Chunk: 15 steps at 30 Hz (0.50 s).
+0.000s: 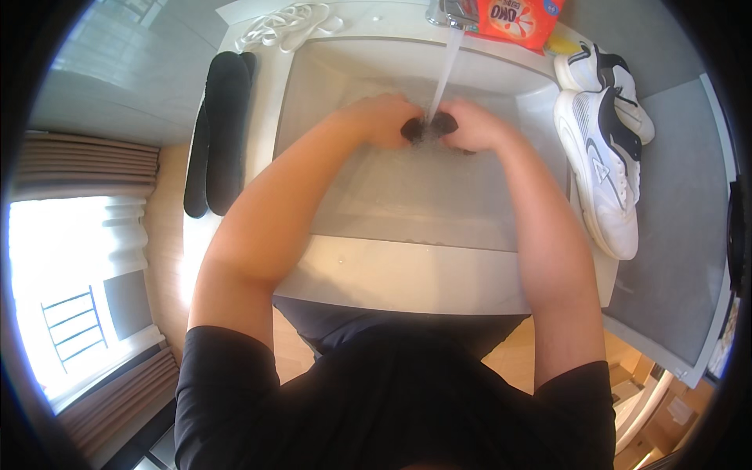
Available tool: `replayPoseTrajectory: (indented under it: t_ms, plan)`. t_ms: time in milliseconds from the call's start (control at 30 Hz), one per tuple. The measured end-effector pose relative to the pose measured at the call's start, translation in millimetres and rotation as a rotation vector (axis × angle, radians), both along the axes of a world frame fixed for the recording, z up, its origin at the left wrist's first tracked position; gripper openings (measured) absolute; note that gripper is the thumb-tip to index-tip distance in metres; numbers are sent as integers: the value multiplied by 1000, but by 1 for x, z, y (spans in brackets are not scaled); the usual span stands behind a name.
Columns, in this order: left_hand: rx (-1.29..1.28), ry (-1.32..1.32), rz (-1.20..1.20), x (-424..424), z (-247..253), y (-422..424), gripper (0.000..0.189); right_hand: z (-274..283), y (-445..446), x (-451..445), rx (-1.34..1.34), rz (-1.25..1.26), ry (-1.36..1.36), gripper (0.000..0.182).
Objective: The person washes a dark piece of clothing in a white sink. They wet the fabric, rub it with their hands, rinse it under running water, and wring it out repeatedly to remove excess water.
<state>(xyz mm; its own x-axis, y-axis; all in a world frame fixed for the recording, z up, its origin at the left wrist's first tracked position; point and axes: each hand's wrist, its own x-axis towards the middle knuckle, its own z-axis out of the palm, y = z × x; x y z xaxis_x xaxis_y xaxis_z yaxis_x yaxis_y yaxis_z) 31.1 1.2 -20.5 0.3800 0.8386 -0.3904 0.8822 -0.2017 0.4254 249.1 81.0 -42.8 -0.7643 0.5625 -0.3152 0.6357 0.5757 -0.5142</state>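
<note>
Water runs from a chrome faucet [462,22] into a rectangular sink [411,229] in front of me. Under the stream, a dark, wet item [445,123], possibly fabric, is held between my two hands; its exact kind cannot be told. My left hand [392,120] grips its left end and my right hand [470,124] its right end, with the stream falling between them. Cloudy water blurs part of the item and the fingertips.
Black insoles [228,135] lie on the counter left of the sink, white shoelaces [282,26] at the back left. An orange OMO detergent bag [520,23] stands behind the faucet's right side, near something yellow [562,46]. White sneakers [605,176] rest on the right, beside a grey panel [675,205].
</note>
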Motion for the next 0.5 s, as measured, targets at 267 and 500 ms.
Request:
replayPoseTrajectory:
  t_ms: [267, 500]
  plan:
    - [-116, -64, -13, -10, -21, 6, 56, 18, -7, -8, -175, 73, -243, 56]
    - [-128, -9, -19, -4, -11, 1, 42, 25, -11, -9, -290, 5, -347, 50]
